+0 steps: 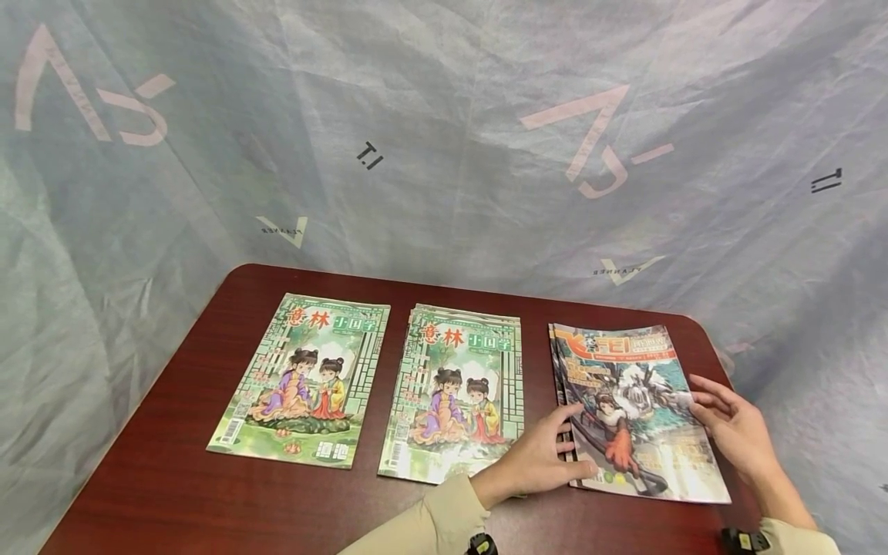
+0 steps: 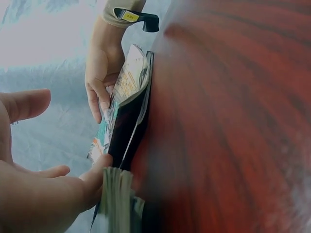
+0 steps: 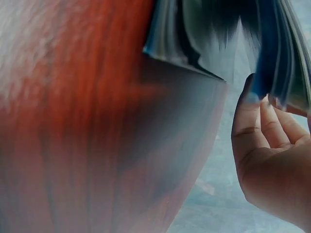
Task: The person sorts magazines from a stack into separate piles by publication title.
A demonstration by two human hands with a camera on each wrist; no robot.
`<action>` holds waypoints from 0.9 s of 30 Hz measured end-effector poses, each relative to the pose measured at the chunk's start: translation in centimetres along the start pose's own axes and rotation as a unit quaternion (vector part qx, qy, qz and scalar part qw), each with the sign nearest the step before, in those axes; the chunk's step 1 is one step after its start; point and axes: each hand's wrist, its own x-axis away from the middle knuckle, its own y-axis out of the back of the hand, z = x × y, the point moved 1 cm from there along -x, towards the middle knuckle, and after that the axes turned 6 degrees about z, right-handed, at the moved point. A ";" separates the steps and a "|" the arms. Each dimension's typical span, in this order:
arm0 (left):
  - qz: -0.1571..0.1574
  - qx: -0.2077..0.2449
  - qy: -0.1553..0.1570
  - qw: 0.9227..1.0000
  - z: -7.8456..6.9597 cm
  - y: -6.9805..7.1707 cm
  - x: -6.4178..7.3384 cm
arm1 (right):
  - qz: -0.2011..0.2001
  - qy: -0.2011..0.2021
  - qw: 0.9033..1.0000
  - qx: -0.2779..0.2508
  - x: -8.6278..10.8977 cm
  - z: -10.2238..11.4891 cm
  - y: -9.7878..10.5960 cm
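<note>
A magazine with an orange masthead and an armored figure lies on top of a small stack at the table's right. My left hand is at its left edge, fingertips touching the spine side, with the thumb raised apart above the cover. At the opposite edge, my right hand pinches the magazine between thumb and fingers. That edge is lifted in the right wrist view, its pages fanned above a lower magazine. The left wrist view shows a dark gap beneath the raised cover.
A green magazine lies at the left of the dark red table. A stack of matching green magazines sits in the middle, close by my left forearm. Grey printed cloth hangs behind the table and at its sides.
</note>
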 end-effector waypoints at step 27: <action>0.006 -0.076 0.015 0.997 -0.1 0.0 -0.1 | 0.062 -0.061 0.994 0.063 0.7 0.3 -0.4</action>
